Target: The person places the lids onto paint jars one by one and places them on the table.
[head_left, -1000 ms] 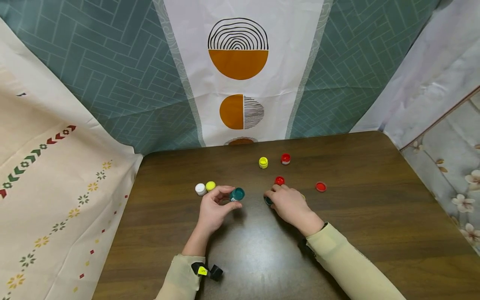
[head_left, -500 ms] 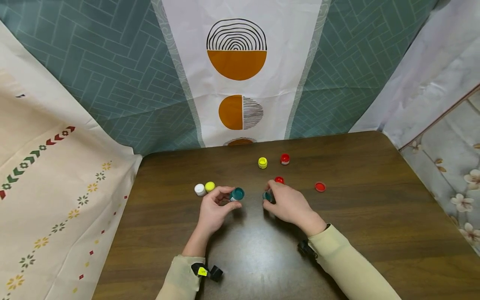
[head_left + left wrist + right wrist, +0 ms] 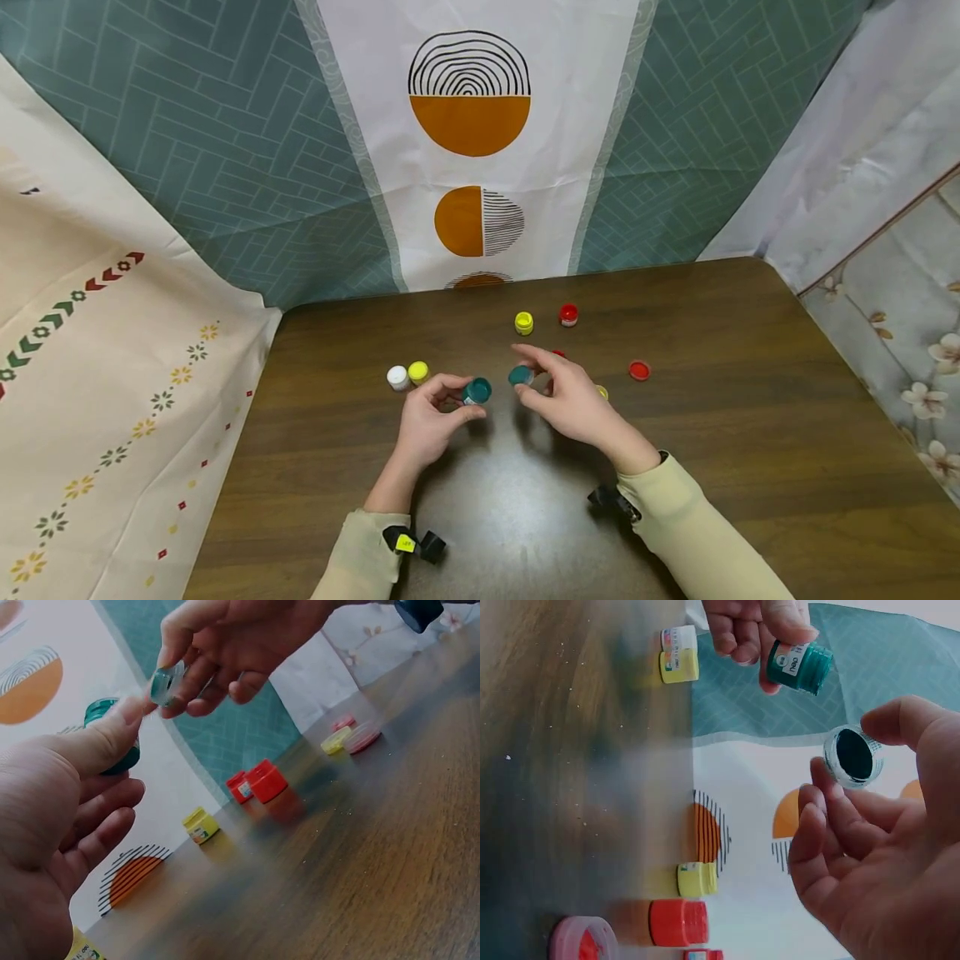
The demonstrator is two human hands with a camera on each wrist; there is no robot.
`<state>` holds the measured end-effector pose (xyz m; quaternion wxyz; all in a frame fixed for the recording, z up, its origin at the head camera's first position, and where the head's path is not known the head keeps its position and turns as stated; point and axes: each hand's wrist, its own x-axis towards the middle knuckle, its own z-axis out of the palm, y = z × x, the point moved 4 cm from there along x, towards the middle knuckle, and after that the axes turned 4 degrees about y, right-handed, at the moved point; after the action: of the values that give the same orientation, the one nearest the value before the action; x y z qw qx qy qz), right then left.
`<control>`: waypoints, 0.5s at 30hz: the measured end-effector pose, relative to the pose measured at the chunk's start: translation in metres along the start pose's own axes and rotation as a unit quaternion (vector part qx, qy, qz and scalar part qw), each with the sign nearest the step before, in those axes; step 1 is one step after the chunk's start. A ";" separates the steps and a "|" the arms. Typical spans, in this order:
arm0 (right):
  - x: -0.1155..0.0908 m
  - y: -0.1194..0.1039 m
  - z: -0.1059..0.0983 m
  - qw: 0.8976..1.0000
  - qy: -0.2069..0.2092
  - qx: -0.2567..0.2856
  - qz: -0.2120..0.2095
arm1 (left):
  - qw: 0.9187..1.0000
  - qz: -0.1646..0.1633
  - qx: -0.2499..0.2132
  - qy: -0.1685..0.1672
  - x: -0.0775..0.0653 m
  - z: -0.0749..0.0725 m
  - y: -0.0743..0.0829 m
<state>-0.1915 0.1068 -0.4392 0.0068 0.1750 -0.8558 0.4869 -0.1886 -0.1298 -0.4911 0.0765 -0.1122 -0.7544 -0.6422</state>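
Note:
My left hand holds a small green paint jar between thumb and fingers, its top uncovered and tilted. The jar's label shows in the right wrist view. Facing it, my right hand pinches a green jar lid by its edge, raised above the table. In the right wrist view the inside of the lid shows dark paint within a clear rim. A short gap separates lid and jar.
On the wooden table, a white jar and a yellow jar stand left. An uncapped yellow jar and red jar stand behind. Another red jar is partly hidden by my right hand in the head view. A red lid lies right.
My right hand has lifted the green lid off the table and brought it up and left, toward the jar. My left hand has stayed almost still with the jar.

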 end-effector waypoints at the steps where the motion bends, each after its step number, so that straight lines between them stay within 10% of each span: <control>1: 0.000 0.000 0.001 1.000 -0.007 0.000 -0.001 | 1.000 -0.001 0.002 -0.003 0.000 0.001 0.000; 15: -0.003 -0.004 0.000 0.999 0.012 -0.005 -0.034 | 1.000 -0.002 0.022 0.000 -0.002 0.003 0.003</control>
<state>-0.1876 0.1054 -0.4363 0.0346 0.1985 -0.8516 0.4840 -0.1857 -0.1268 -0.4891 0.0774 -0.1089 -0.7688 -0.6254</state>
